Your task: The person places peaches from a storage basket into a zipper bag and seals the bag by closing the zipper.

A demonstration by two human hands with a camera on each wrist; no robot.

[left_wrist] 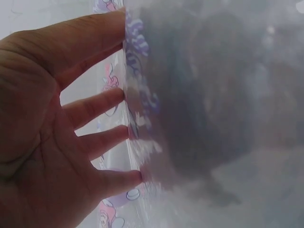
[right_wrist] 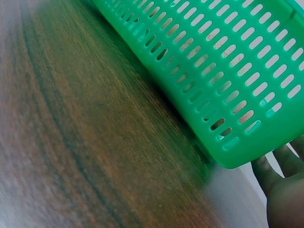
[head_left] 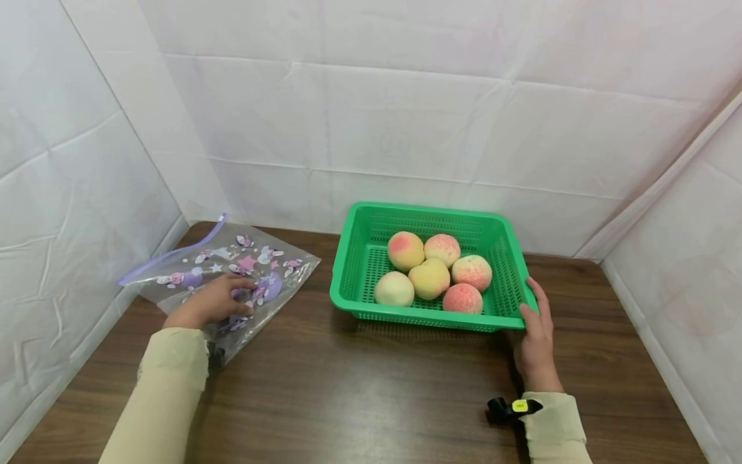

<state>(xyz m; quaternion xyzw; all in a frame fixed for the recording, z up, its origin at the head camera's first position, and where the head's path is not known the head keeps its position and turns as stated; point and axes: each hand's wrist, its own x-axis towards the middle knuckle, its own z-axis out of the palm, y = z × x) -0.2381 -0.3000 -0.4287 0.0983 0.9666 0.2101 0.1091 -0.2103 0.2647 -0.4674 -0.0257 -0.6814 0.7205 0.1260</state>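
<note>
Left hand (head_left: 216, 299), fingers apart, touches a clear, cartoon-printed zip bag (head_left: 246, 263); right hand (head_left: 534, 338) apparently grips a green basket (head_left: 429, 210) of six peaches (head_left: 429, 279). Only the left wrist view shows a palm (left_wrist: 35, 142).

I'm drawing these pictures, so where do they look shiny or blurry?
Head view: pale glare on the brown wooden table; left wrist view: the clear printed plastic bag goes hazy at right; right wrist view: table blurs at lower left, while the green plastic basket looks sharper.
</note>
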